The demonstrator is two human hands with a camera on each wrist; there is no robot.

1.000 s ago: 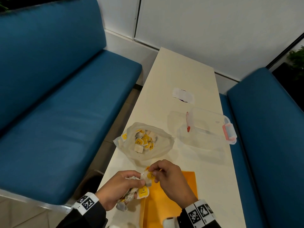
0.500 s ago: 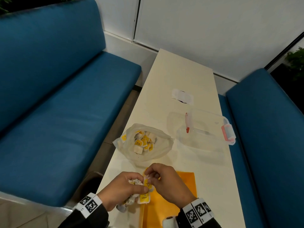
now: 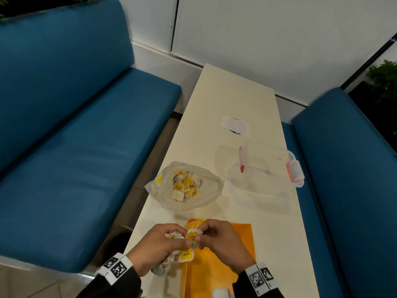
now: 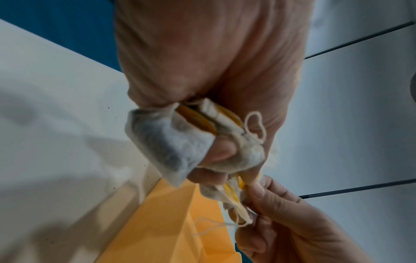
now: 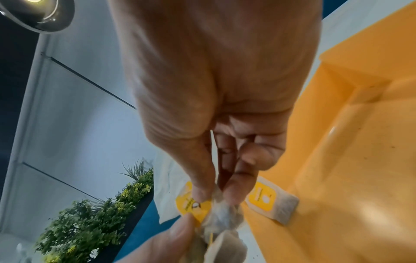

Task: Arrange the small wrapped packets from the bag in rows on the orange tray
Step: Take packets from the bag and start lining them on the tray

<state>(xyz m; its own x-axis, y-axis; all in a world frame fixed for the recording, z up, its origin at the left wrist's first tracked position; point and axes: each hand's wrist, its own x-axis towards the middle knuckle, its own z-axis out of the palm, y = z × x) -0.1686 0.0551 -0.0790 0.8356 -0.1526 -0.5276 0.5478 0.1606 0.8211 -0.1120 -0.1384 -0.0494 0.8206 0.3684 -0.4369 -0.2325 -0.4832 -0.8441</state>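
You are working at a long cream worktop between blue benches. Since a moment ago, your hands are sitting closer together. Your left hand is clutching a bunch of packets; your right hand is pinching one packet above the tray. The bag is lying just beyond. Yellow label print is unreadable.

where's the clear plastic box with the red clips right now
In the head view, the clear plastic box sits on the white table, at its right edge, just right of the plastic bag of packets.
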